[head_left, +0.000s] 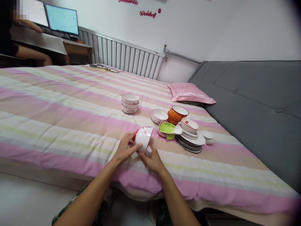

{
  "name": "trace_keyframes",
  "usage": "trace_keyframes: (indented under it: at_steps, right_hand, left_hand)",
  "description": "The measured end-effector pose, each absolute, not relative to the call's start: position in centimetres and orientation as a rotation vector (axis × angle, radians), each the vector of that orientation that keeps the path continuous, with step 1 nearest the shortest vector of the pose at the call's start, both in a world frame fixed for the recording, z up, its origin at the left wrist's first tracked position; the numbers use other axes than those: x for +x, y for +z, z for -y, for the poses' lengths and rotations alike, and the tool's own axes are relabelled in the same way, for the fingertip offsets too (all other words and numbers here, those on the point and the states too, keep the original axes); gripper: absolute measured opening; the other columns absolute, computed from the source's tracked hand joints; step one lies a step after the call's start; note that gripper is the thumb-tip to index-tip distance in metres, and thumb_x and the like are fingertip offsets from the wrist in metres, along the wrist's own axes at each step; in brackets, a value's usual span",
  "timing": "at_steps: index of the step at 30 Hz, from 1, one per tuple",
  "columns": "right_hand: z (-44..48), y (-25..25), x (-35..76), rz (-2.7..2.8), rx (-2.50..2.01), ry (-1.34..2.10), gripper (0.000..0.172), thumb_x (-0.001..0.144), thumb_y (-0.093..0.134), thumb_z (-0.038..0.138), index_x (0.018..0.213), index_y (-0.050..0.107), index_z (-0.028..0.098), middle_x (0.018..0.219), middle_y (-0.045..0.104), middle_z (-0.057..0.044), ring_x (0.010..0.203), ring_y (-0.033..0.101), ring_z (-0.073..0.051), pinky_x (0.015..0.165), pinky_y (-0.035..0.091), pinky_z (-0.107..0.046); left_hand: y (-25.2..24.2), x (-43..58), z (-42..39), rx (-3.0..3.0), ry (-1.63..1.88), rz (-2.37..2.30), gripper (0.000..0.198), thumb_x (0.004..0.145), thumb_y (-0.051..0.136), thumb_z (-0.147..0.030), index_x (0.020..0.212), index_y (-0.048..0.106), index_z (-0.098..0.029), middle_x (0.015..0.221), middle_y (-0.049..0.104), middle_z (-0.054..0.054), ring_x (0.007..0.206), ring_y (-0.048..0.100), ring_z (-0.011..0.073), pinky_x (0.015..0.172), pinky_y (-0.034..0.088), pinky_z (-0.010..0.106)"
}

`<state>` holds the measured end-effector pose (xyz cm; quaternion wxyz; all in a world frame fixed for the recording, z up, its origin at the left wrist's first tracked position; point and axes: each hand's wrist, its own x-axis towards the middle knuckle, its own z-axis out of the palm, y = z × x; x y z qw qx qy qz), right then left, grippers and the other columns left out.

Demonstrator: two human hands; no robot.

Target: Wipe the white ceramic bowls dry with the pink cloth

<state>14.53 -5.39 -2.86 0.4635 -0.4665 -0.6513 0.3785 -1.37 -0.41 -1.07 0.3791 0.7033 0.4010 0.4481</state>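
Observation:
In front of me, over the near part of the bed, a white bowl [144,138] with a red rim and red pattern is tipped on its side. My left hand [127,147] grips it from the left, thumb pressed on its outer wall. Something red shows by those fingers; I cannot tell what. Below the bowl, my right hand [151,159] closes round its lower edge, with a small pale piece at the fingers that I cannot make out. Beyond it stands a stack of patterned white bowls [130,108]. A single white bowl [159,116] sits to the right.
Further right are orange bowls [172,115], green leaf-shaped dishes [168,128], stacked plates [197,140] and small white dishes [207,135]. A pink pillow [190,92] lies behind them, near the grey headboard [254,94]. Cables [103,67] lie at the far edge; a person sits beyond, left.

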Motion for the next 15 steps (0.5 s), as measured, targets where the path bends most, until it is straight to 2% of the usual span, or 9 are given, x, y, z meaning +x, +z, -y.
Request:
trace_keyframes:
  at_steps: [15]
  right_hand:
    - [5.35, -3.02, 14.56, 1.601, -1.130, 0.936, 0.027, 0.080, 0.061, 0.031, 0.103, 0.065, 0.017, 0.093, 0.070, -0.006, 0.080, 0.062, -0.021, 0.073, 0.050, -0.031]
  left_hand:
    - [-1.14, -1.38, 0.38, 1.809, 1.157, -1.028, 0.054, 0.073, 0.065, -0.042, 0.122, 0.058, -0.019, 0.106, 0.057, 0.008, 0.092, 0.057, 0.0202, 0.077, 0.051, 0.033]
